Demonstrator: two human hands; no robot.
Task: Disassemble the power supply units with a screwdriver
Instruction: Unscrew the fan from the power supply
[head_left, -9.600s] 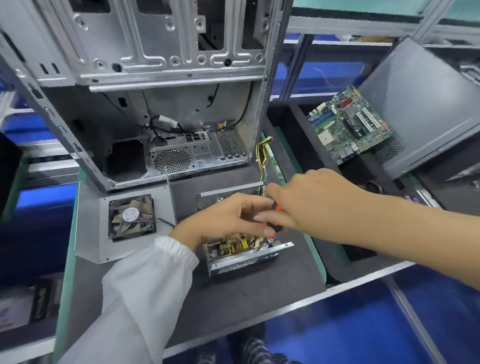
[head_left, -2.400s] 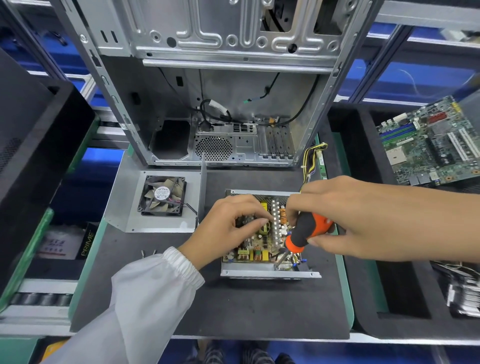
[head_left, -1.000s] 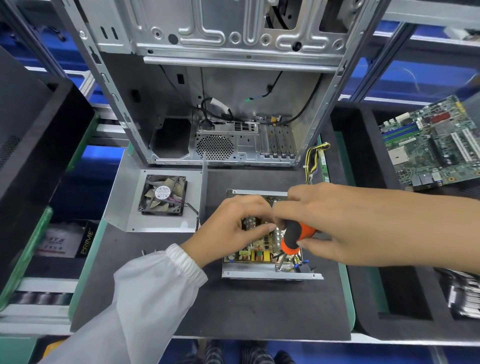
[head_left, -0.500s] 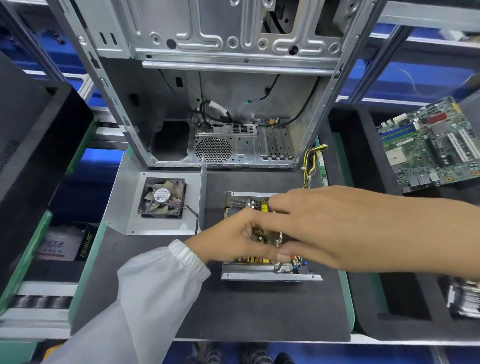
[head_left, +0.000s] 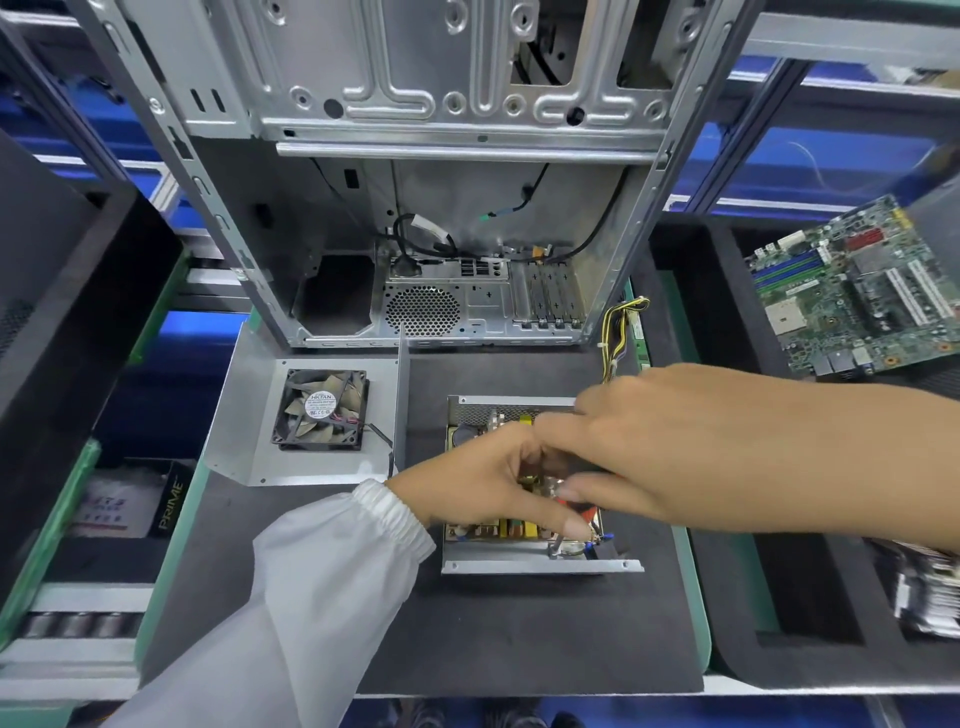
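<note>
Open power supply (head_left: 540, 558) sits on black mat (head_left: 519, 634), mid-bench. Our left hand (head_left: 467, 478) pinches parts inside; right hand (head_left: 675, 457) clenches orange screwdriver (head_left: 582, 512). Keep tip square, box steady.

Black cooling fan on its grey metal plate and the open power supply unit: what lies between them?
In the head view, only the plate's upright metal flange, then bare black mat, separate the fan from the power supply unit.
</note>
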